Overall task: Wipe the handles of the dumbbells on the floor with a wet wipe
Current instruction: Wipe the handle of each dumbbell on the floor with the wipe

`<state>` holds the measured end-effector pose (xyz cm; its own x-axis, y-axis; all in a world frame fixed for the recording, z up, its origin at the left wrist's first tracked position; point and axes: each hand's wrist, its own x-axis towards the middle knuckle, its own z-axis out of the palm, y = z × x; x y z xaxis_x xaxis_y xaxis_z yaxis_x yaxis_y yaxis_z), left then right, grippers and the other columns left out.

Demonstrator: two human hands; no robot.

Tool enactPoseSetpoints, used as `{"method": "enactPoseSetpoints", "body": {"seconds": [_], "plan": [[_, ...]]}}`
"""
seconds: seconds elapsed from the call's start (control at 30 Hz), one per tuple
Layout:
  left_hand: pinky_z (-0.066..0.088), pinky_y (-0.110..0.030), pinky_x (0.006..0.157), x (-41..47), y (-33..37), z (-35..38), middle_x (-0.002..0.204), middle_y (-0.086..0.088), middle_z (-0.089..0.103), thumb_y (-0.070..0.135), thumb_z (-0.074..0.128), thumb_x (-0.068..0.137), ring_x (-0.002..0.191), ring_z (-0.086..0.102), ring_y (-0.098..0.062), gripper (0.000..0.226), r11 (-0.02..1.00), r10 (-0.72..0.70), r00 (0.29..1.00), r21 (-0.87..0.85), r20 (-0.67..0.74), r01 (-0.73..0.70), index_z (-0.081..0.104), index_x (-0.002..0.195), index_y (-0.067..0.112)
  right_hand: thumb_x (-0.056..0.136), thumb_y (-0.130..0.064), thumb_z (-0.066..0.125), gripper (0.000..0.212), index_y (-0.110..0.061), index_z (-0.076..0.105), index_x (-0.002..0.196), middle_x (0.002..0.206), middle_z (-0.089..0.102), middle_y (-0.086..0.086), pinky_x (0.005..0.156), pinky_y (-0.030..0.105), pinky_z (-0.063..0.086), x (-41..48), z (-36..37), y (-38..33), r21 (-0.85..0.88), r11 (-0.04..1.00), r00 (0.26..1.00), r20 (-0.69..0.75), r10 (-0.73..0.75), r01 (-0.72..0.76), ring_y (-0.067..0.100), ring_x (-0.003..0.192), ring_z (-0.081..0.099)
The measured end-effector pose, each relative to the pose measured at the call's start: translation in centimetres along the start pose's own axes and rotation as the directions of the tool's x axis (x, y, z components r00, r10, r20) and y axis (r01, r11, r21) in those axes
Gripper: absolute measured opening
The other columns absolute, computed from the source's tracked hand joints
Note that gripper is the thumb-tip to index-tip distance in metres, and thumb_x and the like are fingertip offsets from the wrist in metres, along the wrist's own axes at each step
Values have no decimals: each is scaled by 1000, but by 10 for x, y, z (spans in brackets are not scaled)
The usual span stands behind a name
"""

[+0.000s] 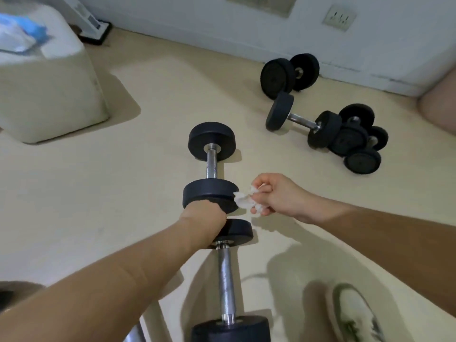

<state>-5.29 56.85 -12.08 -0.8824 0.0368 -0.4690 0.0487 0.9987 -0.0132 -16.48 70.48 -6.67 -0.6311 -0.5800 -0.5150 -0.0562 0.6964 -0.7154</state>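
Note:
Two black-headed dumbbells lie end to end on the beige floor. The far dumbbell (211, 166) has a bare steel handle. The near dumbbell (225, 280) runs toward the bottom edge. My left hand (206, 213) sits where their heads meet and grips the far head of the near dumbbell, its fingers mostly hidden. My right hand (274, 196) pinches a crumpled white wet wipe (243, 199) just right of the far dumbbell's near head, clear of both handles.
Several more dumbbells (303, 122) are clustered at the back right near the wall. A white padded stool (49, 90) with a blue-and-white pack (17, 33) stands at the left. My shoe (355, 314) is at the bottom right.

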Motion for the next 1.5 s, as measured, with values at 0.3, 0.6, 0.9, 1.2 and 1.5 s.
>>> {"method": "enactPoseSetpoints", "body": {"seconds": [0.3, 0.6, 0.9, 1.2, 1.5], "plan": [[40, -32, 60, -2, -24, -27, 75, -9, 52, 18, 49, 88, 70, 48, -25, 11, 985, -130, 991, -108, 43, 134, 47, 79, 13, 91, -10, 60, 22, -10, 56, 112, 96, 66, 10, 58, 24, 50, 112, -35, -1, 41, 998, 996, -69, -53, 56, 16, 68, 67], [47, -34, 75, 67, -44, -20, 110, 1, 56, 63, 68, 72, 88, 56, -23, 81, 781, -376, 916, -482, 142, 396, 29, 135, 30, 88, -12, 61, 6, -12, 67, 91, 107, 63, -1, 80, 31, 44, 244, -47, -4, -548, 390, 560, 180, -808, 740, 24, 96, 55], [38, -38, 63, 113, 48, -52, 110, -10, 50, 52, 64, 80, 95, 48, -31, 66, 751, -608, 789, -257, 93, 609, 32, 124, 15, 83, -15, 71, 8, -8, 71, 87, 72, 60, 0, 59, 14, 42, 213, -79, 48, 69, 890, 888, 61, -456, 451, 6, 58, 50], [49, -35, 68, 150, 92, -56, 91, 6, 69, 66, 32, 89, 78, 63, -16, 50, 296, -932, 345, -774, -106, 560, 39, 125, 32, 87, 2, 62, 26, -22, 67, 96, 83, 76, -2, 65, 21, 53, 180, -90, 75, 514, 857, 872, 408, -269, 24, 10, 75, 69], [35, -33, 56, 173, 115, -62, 61, 5, 54, 44, 36, 98, 58, 43, -10, 21, 176, -966, 254, -862, -57, 475, 42, 96, 24, 88, -4, 62, 5, -5, 66, 90, 71, 59, 5, 47, 18, 35, 164, -110, 93, 701, 680, 929, 361, -78, -215, 10, 56, 44]]}}
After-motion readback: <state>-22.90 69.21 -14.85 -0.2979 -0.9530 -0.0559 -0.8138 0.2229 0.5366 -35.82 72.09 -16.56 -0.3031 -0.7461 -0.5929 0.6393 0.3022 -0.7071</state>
